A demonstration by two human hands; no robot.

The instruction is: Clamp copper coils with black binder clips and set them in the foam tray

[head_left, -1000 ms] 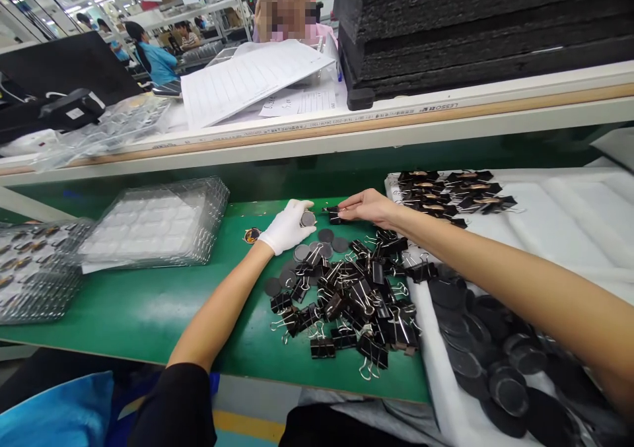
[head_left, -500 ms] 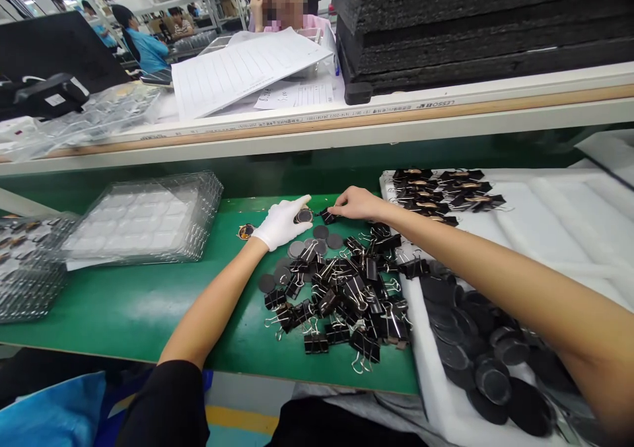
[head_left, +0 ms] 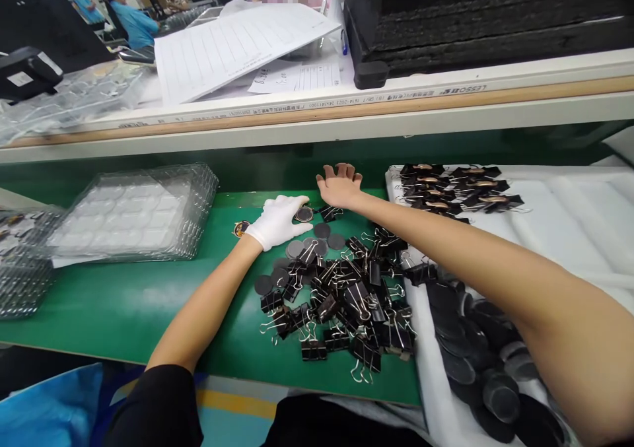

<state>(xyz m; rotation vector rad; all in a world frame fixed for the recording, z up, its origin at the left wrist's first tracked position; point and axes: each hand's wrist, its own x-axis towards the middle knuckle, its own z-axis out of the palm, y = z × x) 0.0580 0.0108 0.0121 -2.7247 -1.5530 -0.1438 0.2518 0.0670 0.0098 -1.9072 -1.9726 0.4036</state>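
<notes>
My left hand point(head_left: 280, 221), in a white glove, grips a small round dark part point(head_left: 304, 214) with a gold-coloured rim between thumb and fingers. My right hand point(head_left: 341, 186) is bare, with its fingers spread and nothing in them. Just below it a black binder clip point(head_left: 331, 212) lies on the green bench, beside the round part. Another round part point(head_left: 241, 228) with orange and gold on it rests left of the glove. Several flat dark discs point(head_left: 321, 230) lie in front of both hands, next to a heap of binder clips point(head_left: 347, 288).
Stacked clear plastic trays point(head_left: 123, 216) stand at the left. On the right, white foam point(head_left: 559, 216) carries rows of clipped parts point(head_left: 428, 186) and a pile of black discs point(head_left: 460, 341). A shelf edge point(head_left: 277, 120) crosses behind, holding papers point(head_left: 238, 44) and black foam blocks point(head_left: 475, 24).
My right hand has let go of the binder clip and lifted away with its fingers opened. The left hand keeps its grip on the round part. The view has tipped slightly downward.
</notes>
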